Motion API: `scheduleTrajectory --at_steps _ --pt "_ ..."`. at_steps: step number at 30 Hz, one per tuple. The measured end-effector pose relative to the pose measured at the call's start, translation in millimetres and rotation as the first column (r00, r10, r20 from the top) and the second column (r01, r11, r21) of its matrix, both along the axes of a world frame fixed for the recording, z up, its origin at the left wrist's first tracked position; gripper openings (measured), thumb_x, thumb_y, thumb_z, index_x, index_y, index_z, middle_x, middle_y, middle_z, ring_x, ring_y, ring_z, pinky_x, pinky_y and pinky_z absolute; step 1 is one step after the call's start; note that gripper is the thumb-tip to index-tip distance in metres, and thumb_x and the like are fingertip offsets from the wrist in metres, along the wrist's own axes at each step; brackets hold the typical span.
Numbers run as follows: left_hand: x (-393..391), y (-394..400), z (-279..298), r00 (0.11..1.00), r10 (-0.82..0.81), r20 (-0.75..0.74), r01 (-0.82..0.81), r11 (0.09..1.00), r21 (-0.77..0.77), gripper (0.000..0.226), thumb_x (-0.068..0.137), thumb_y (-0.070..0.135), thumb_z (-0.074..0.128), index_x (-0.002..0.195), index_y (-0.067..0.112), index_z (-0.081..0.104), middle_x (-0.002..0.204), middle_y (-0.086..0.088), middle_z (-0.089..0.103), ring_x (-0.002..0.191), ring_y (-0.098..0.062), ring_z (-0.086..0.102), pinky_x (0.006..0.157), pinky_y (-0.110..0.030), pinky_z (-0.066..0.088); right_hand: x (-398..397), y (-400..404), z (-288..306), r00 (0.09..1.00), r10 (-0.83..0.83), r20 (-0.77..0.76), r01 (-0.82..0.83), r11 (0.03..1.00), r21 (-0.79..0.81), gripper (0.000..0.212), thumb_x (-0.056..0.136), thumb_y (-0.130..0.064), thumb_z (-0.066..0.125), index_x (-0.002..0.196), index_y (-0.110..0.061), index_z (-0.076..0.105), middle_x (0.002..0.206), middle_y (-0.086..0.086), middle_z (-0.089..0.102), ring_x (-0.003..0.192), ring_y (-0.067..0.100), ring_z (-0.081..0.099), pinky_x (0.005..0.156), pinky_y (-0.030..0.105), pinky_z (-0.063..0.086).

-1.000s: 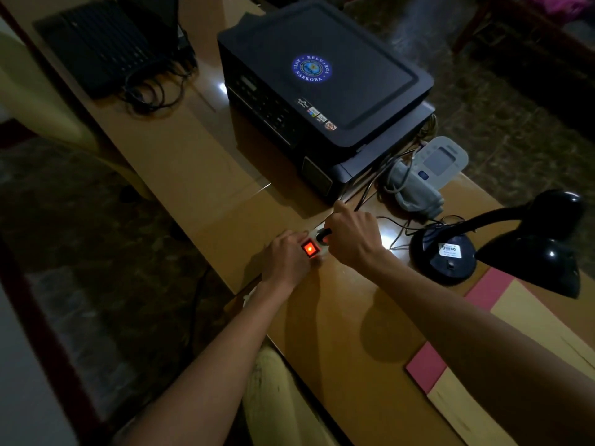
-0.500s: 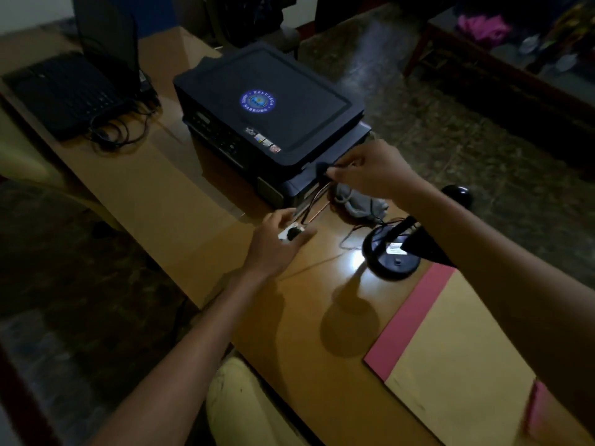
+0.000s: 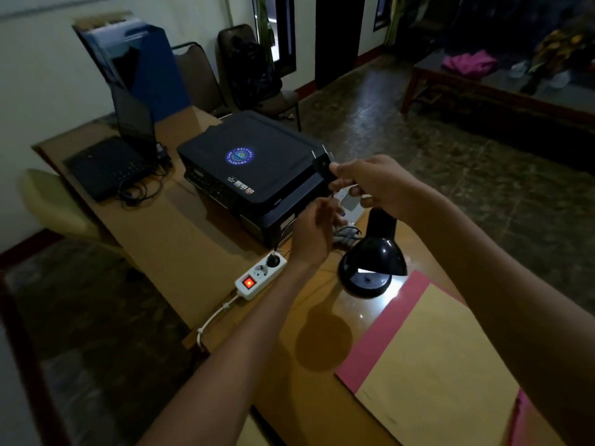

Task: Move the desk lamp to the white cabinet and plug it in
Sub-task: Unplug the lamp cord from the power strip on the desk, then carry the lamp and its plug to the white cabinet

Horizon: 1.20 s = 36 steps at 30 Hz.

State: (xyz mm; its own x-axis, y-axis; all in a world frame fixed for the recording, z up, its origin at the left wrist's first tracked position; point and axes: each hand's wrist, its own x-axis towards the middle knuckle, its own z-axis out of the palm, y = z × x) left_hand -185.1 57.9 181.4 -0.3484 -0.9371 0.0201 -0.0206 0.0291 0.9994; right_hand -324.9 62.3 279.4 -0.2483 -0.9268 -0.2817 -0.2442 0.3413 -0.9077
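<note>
The black desk lamp (image 3: 373, 262) stands on the wooden desk (image 3: 180, 239), its shade tipped down over its round base. My right hand (image 3: 376, 185) is raised above it and pinches the lamp's black plug (image 3: 322, 164), prongs pointing up and left. Lower down, my left hand (image 3: 312, 230) has its fingers curled around the thin lamp cord beside the printer. The white power strip (image 3: 260, 275) lies on the desk with its red switch lit, one black plug in its far socket and the near socket bare. No white cabinet is in view.
A black printer (image 3: 254, 175) sits just behind my hands, with a white device and loose cables by its right corner. A laptop (image 3: 112, 156) is at the desk's far left. Pink and yellow folders (image 3: 428, 365) lie at front right. Chairs stand behind.
My right hand pulled the lamp's plug out of the strip and raised it. My left hand let go of the strip and rose to the cord. The view tilted upward.
</note>
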Motion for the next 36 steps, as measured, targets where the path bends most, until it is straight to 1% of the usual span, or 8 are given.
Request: scheduleTrajectory --at_steps 4,7,13,18,20,23,29,36 --pt "23 -6 13 0.959 0.213 0.186 -0.161 0.953 -0.257 0.027 0.104 0.03 0.047 0.088 0.019 0.064 0.063 0.009 0.058 0.056 -0.008 0.058 0.056 -0.029 0.049 -42 17 -16 0.98 -0.154 0.126 0.174 0.971 -0.166 0.005 0.09 -0.027 0.068 0.093 -0.031 0.071 0.086 -0.003 0.077 0.051 -0.002 0.057 0.043 0.016 0.042" --pt "54 -11 17 0.895 0.36 0.264 -0.278 0.912 -0.301 0.028 0.104 0.033 0.045 0.093 0.018 0.065 0.075 0.009 0.06 0.064 -0.01 0.055 0.059 -0.028 0.051 -78 32 -52 0.951 -0.301 0.078 0.31 0.931 -0.194 0.015 0.09 -0.019 0.063 0.094 -0.031 0.071 0.089 -0.002 0.073 0.05 -0.003 0.057 0.04 0.014 0.042" --pt "96 13 -9 0.756 0.496 0.427 -0.39 0.865 -0.316 0.028 0.105 0.036 0.041 0.096 0.025 0.065 0.062 0.009 0.052 0.048 0.0 0.045 0.039 -0.006 0.031 -110 66 -175 0.926 -0.356 -0.127 0.362 0.932 0.031 0.042 0.086 -0.009 0.058 0.128 -0.017 0.06 0.094 0.006 0.067 0.066 0.016 0.058 0.05 0.025 0.044" --pt "89 45 -49 0.741 0.434 0.513 -0.372 0.901 -0.224 0.024 0.104 0.035 0.045 0.098 0.024 0.066 0.068 0.009 0.058 0.055 0.0 0.054 0.041 -0.009 0.038 -93 79 -258 0.961 -0.063 -0.269 0.117 0.974 0.192 0.086 0.067 -0.024 0.087 0.141 -0.013 0.043 0.127 0.012 0.056 0.103 0.024 0.058 0.076 0.036 0.052" --pt "86 52 -60 0.73 0.406 0.549 -0.354 0.913 -0.204 0.022 0.104 0.035 0.046 0.098 0.026 0.064 0.078 0.007 0.064 0.072 -0.017 0.064 0.052 -0.028 0.054 -91 73 -283 0.919 0.048 -0.392 0.048 0.972 0.23 0.106 0.062 -0.039 0.09 0.149 -0.016 0.032 0.141 0.014 0.043 0.127 0.033 0.041 0.1 0.046 0.044" --pt "83 58 -66 0.712 0.404 0.575 -0.365 0.911 -0.189 0.02 0.104 0.036 0.045 0.098 0.027 0.062 0.079 0.012 0.061 0.082 -0.031 0.066 0.07 -0.05 0.059 -91 63 -307 0.866 0.172 -0.469 -0.049 0.963 0.264 0.127 0.056 -0.06 0.086 0.156 -0.021 0.018 0.156 0.011 0.023 0.142 0.035 0.016 0.114 0.052 0.026" --pt "84 54 -77 0.714 0.42 0.56 -0.374 0.905 -0.201 0.023 0.104 0.039 0.043 0.09 0.039 0.061 0.092 -0.021 0.069 0.084 -0.044 0.065 0.067 -0.059 0.056 -88 51 -328 0.843 0.117 -0.526 -0.038 0.987 0.158 0.138 0.042 -0.076 0.082 0.152 -0.035 0.009 0.159 0.006 0.013 0.144 0.035 0.017 0.113 0.055 0.032" --pt "86 55 -103 0.771 0.375 0.515 -0.364 0.923 -0.127 0.022 0.104 0.038 0.045 0.095 0.042 0.065 0.067 0.002 0.053 0.063 -0.022 0.051 0.056 -0.041 0.049 -80 50 -350 0.846 -0.007 -0.533 0.013 1.0 0.008 0.139 0.038 -0.09 0.071 0.15 -0.029 0.016 0.158 0.009 0.02 0.143 0.034 0.02 0.116 0.047 0.029"
